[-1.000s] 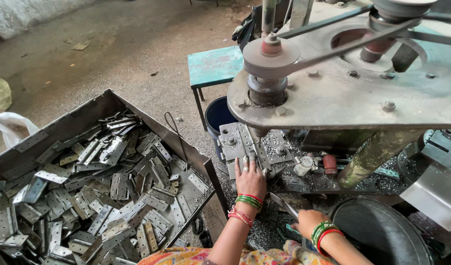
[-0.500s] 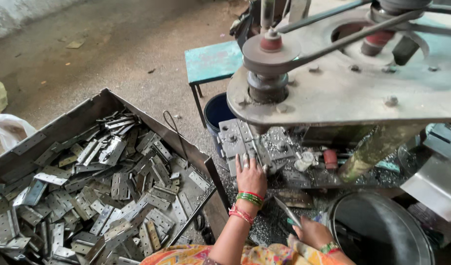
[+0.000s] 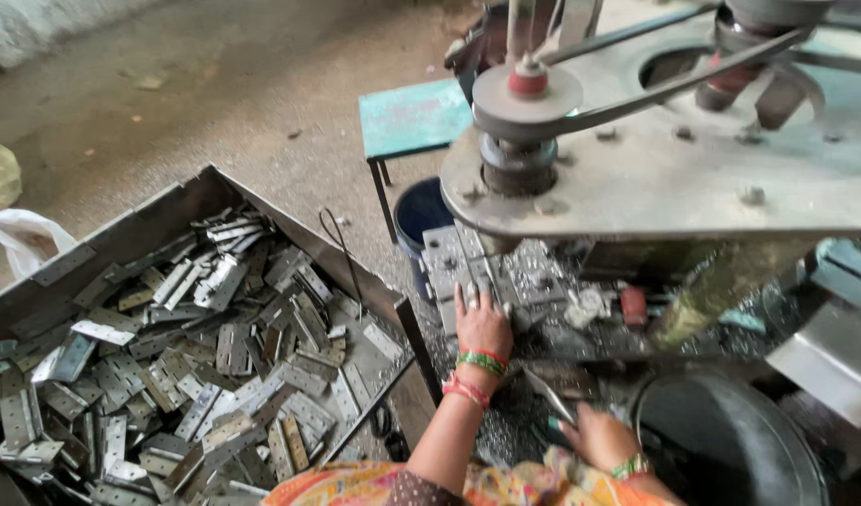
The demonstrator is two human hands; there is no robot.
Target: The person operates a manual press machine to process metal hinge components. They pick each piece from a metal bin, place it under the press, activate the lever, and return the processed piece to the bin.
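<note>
Head view looks down on a person seated at a belt-driven machine (image 3: 674,159) with a grey metal top plate and a pulley. Their left hand (image 3: 482,323) lies palm down on the machine's work bed, fingers spread slightly and pressing on a flat metal hinge plate (image 3: 468,272) that rests under the machine's head; green and red bangles ring the wrist. Their right hand (image 3: 599,436) sits lower, near the lap, fingers curled around a thin metal tool (image 3: 550,398) whose blade points up and to the left; whether the grip is tight cannot be told. Metal shavings cover the bed around both hands. To the left stands a large open metal tray (image 3: 168,211) heaped with loose grey hinge plates. A teal stool (image 3: 407,117) and a dark blue bucket (image 3: 416,211) stand behind the tray, and a round black tub (image 3: 730,450) sits just beside the right hand.
</note>
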